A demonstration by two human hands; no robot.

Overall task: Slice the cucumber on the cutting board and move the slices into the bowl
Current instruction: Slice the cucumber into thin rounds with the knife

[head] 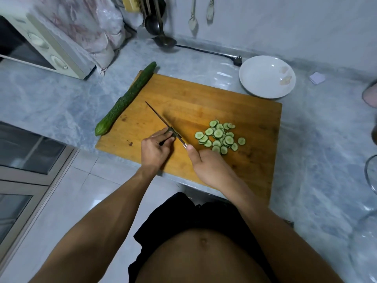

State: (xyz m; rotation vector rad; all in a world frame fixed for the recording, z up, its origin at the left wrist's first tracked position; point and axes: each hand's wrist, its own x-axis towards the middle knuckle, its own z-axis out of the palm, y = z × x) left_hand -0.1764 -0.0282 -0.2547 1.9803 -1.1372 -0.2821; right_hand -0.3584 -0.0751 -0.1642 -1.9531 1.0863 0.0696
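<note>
A wooden cutting board [204,99] lies on the marble counter. A whole cucumber [127,97] rests along its left edge. Several thin cucumber slices [220,136] are piled on the board's right half. My right hand [208,168] grips the handle of a knife [163,121], thumb along its spine, blade edge-on and pointing far left. My left hand [156,148] pinches a small cucumber end piece [171,131] right against the blade. A white bowl [267,76] sits just beyond the board's far right corner; it holds no cucumber.
A microwave [34,45] stands at the far left under a cloth. Ladles [157,23] and spoons hang on the back wall. A black cord with plug [234,57] runs behind the board. A glass rim [371,172] shows at the right edge.
</note>
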